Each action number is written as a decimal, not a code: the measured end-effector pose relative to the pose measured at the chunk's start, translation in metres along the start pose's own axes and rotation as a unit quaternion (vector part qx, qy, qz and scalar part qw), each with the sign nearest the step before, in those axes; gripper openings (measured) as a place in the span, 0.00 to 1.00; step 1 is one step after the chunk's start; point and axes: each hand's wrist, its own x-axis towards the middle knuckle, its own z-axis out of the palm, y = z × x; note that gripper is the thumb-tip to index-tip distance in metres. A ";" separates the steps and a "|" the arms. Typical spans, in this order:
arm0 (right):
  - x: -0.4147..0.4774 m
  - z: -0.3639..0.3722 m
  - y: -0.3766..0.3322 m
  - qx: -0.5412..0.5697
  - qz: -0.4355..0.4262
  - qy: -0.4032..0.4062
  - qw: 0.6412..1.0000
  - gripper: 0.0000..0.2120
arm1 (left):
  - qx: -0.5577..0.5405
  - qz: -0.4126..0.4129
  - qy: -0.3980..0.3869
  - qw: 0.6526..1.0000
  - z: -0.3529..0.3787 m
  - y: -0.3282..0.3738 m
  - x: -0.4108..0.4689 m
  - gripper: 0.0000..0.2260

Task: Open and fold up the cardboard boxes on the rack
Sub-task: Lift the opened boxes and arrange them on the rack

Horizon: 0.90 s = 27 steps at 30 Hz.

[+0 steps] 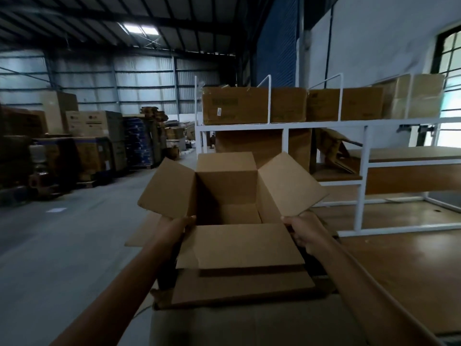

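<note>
You've got the open box [225, 188] right in front of you, held at its two near corners, well short of the white rack [363, 196] behind it. Your left hand [172, 233] grips the near left corner, thumb laid over the edge beside the left flap [167, 188]; the other fingers are tucked out of sight under the cardboard. Your right hand [305, 232] is curled round the near right corner, just below the right flap [291, 186]. All four flaps are spread: the far flap [225, 161] stands up and the near flap [239, 245] folds down towards you. Inside, the bottom looks bare. Under the box lies flat cardboard [239, 288]; whether the box rests on it, you can't tell from here. On the rack's top shelf sit closed boxes [234, 106] in a row. A wooden surface [411, 270] runs along your right, and stacked cartons [92, 123] line the hall on your left.
</note>
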 end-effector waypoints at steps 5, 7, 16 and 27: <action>-0.010 0.003 0.006 0.000 -0.003 0.071 0.997 0.04 | -0.087 0.023 0.081 0.993 -0.011 0.000 -0.001 0.23; -0.014 0.002 0.008 0.011 -0.006 0.081 0.997 0.03 | -0.016 0.021 0.135 0.991 -0.015 0.001 -0.003 0.38; -0.081 0.001 -0.008 -0.312 -0.277 -0.134 0.899 0.11 | 0.266 0.271 -0.154 0.912 -0.010 0.017 -0.046 0.10; -0.030 0.013 -0.020 -0.394 -0.315 -0.137 0.852 0.10 | 0.553 0.243 -0.201 0.772 0.033 0.026 0.009 0.12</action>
